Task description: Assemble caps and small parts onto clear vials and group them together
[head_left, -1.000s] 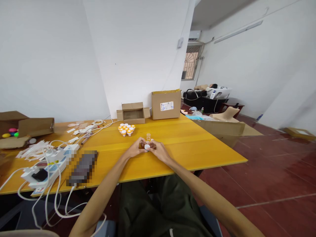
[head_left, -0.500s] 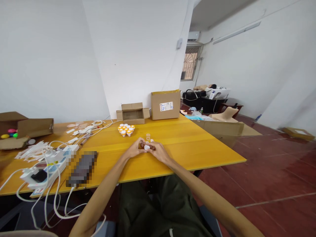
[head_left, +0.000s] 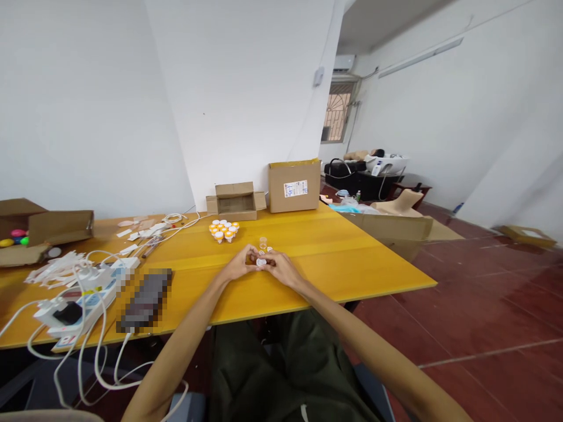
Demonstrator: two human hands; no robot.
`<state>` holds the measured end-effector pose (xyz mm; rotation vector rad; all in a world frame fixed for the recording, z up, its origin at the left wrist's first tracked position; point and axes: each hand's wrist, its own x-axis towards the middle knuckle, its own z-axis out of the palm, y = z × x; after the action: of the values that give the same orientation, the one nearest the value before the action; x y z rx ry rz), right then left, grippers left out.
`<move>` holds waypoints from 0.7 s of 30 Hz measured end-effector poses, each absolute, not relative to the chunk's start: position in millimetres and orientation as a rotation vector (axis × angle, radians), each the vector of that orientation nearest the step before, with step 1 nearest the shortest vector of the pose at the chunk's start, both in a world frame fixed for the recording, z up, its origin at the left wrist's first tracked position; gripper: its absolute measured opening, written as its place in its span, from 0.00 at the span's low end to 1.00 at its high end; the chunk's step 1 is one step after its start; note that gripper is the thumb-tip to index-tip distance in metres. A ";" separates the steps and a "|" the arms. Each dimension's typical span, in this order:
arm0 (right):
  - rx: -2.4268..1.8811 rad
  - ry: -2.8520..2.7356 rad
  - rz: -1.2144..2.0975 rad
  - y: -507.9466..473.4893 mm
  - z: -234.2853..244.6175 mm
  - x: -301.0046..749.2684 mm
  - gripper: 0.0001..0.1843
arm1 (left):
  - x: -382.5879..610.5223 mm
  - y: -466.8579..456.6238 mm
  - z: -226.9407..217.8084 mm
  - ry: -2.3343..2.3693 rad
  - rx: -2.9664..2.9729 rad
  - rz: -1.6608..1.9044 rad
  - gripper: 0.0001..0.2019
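Observation:
Between the fingertips of both hands is a small round white cap-like piece (head_left: 261, 262), too small to make out in detail. My left hand (head_left: 240, 263) pinches it from the left side, fingers curled. From the right, the fingers of my right hand (head_left: 281, 268) close on the same piece. Just beyond the fingers stands a small clear cup (head_left: 263, 241). Beside it lie small white pieces with a pattern (head_left: 270, 249), partly hidden by the fingers. Farther left, several white-and-orange capped pieces (head_left: 224, 230) stand grouped together.
An open cardboard box (head_left: 236, 202) and a closed labelled box (head_left: 294, 186) stand against the wall. On the left are a power strip (head_left: 94, 299) with tangled cables, a blurred dark phone-like object (head_left: 146, 299) and a box of coloured balls (head_left: 61, 225). The table edge (head_left: 325, 302) is near my lap.
Both hands stay in nearly the same place, still around the small white piece. The whole view has shifted very slightly; nothing else has visibly moved.

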<state>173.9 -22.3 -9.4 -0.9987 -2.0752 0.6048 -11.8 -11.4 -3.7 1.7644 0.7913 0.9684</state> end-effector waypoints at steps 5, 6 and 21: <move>-0.996 -2.033 0.619 -22.5 -11.9 173.6 0.10 | -12.6 -12.1 -2.6 0.823 1.798 0.958 0.22; -0.986 -2.031 0.626 -23.3 -11.4 174.3 0.10 | -12.9 -11.8 -3.0 0.826 1.800 0.953 0.21; -1.058 -2.057 0.450 -27.4 -22.1 198.5 0.16 | -15.2 -11.6 -0.8 0.854 1.879 0.959 0.19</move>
<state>198.5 -27.4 -22.1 -1.0578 -2.0570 0.4498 -15.2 -11.6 -0.8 1.8786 0.8545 0.9594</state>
